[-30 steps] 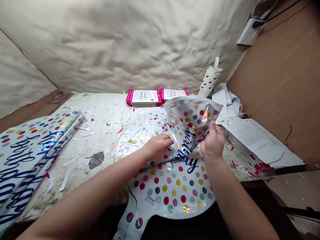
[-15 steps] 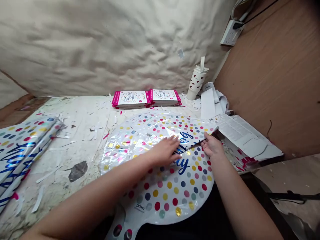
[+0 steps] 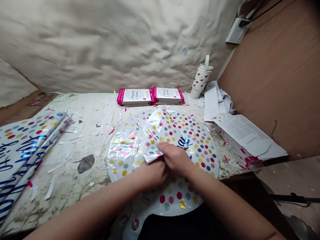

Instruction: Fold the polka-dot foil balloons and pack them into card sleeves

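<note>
Head view:
- My right hand [image 3: 176,158] and left hand [image 3: 152,174] pinch the folded polka-dot foil balloon [image 3: 200,150], fingers closed on the fold.
- It lies on the worktop [image 3: 75,176], my forearms across it.
- Left: flattened foil balloons [image 3: 25,146].
- Ahead: pink-edged packets [image 3: 150,96], a heart-print tumbler [image 3: 200,81].
- Right: a paper leaflet [image 3: 245,135].

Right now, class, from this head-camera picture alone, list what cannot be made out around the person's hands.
Head view:
- Under the left hand and right hand: the fold of the polka-dot foil balloon is hidden, as are some fingers.
- Balloon tail: its end is cut off by the bottom edge.
- Folded balloons: their lettering is cut off by the left edge.
- Pink-edged packets: the small print is too small to read.
</note>
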Demonstrator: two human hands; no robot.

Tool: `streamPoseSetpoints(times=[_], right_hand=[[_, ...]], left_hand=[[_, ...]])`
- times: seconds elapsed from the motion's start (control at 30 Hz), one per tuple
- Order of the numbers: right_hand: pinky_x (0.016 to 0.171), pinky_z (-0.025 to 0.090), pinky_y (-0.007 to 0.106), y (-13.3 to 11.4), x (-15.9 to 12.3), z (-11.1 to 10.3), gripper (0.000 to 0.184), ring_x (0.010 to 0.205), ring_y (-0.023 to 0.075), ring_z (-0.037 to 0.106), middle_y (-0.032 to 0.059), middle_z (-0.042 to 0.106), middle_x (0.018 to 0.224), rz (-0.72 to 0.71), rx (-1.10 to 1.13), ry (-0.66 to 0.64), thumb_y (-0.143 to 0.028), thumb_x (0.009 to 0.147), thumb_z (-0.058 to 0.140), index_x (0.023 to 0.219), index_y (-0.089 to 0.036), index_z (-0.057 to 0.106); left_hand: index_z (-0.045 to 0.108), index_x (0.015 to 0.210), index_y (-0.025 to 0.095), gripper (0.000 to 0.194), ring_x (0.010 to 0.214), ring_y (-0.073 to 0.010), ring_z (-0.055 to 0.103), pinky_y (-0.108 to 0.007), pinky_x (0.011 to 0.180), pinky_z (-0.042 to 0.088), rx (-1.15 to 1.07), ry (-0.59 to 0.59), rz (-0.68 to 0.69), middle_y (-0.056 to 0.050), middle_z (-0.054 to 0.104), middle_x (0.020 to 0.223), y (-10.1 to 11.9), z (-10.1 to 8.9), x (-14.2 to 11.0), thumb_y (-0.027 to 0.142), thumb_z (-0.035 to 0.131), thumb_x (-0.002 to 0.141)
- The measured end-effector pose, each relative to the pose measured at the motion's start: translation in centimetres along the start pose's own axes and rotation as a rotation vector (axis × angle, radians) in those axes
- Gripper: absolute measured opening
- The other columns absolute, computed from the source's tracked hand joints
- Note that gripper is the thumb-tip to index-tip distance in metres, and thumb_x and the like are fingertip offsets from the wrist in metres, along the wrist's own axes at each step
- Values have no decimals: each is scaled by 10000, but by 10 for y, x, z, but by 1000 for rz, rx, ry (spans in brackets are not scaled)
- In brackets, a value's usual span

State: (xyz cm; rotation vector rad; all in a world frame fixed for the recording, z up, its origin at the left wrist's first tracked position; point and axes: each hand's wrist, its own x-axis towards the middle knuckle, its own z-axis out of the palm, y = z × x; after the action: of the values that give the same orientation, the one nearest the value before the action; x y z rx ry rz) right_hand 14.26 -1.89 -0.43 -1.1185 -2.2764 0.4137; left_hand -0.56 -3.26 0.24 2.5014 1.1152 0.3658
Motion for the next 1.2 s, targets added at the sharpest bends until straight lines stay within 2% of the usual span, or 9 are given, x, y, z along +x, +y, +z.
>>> streamPoseSetpoints(times=[0.23, 0.4, 0.6, 0.73, 0.83, 0.9, 1.03, 1.13, 1.2], right_hand=[[999, 399, 369, -2, -3, 26, 365, 1154, 224, 512, 109, 554, 1243, -115, -172, -186, -156, 879, 385, 1194, -132, 569], [1023, 372, 360, -23, 7, 38, 395, 1192, 226, 473, 101, 512, 1290, 3, -173, -187, -214, 895, 365, 1248, -132, 522], [1041, 286, 496, -26, 6, 45, 440, 1298, 316, 299, 123, 377, 1394, 80, -224, -321, -318, 915, 337, 1326, -192, 433], [1041, 190, 575, -25, 6, 39, 524, 1340, 358, 141, 73, 236, 1469, 73, -149, -412, -502, 874, 378, 1362, -315, 346], [1062, 165, 548, -21, 6, 36, 672, 1352, 335, 108, 92, 181, 1485, 24, -56, -441, -525, 812, 476, 1396, -261, 275], [1057, 260, 473, -17, 5, 37, 698, 1330, 296, 224, 136, 258, 1450, 44, -9, -354, -441, 778, 547, 1377, -170, 312], [978, 397, 389, -4, -1, 39, 359, 1145, 226, 501, 116, 578, 1190, -51, -3, -139, -152, 788, 488, 1137, -157, 576], [1008, 345, 449, 13, -7, 33, 293, 1113, 230, 539, 61, 645, 1112, -273, -7, -164, -139, 835, 454, 1054, -211, 636], [1010, 349, 431, 26, -10, 25, 282, 1132, 221, 529, 36, 627, 1152, -385, 33, -249, -190, 854, 469, 1084, -230, 627]], left_hand=[[564, 1158, 74, 353, 1131, -286, 519, -413, 939, 445, 425, 197, 96, -152, 586, 1193, -26, 1, -108, 231, 452, 862], [544, 1178, 81, 368, 1133, -284, 515, -422, 934, 449, 430, 170, 71, -135, 596, 1185, -26, 4, -114, 253, 454, 866], [608, 931, 127, 137, 876, -213, 604, -361, 831, 490, 444, 414, 25, -103, 652, 928, -33, -18, -110, 172, 531, 827], [575, 1033, 99, 226, 882, -234, 594, -382, 792, 499, 504, 233, 81, -129, 634, 951, -42, -22, -90, 170, 485, 839], [612, 855, 101, 185, 725, -217, 603, -342, 645, 512, 585, 30, 81, -106, 631, 774, -50, -23, -77, 56, 442, 795], [599, 707, 121, 186, 626, -207, 589, -316, 556, 490, 613, -9, 64, -82, 608, 664, -48, -30, -74, 48, 440, 771], [597, 658, 159, 178, 600, -170, 586, -260, 543, 454, 412, 9, -72, -41, 612, 636, -17, -62, -71, 193, 480, 787], [635, 713, 201, 226, 606, -120, 595, -198, 562, 441, 66, -261, 58, 3, 641, 656, 3, -78, -60, 291, 475, 845], [653, 850, 201, 267, 726, -135, 625, -213, 659, 462, 3, -254, 99, -18, 682, 794, -1, -72, -44, 283, 403, 892]])
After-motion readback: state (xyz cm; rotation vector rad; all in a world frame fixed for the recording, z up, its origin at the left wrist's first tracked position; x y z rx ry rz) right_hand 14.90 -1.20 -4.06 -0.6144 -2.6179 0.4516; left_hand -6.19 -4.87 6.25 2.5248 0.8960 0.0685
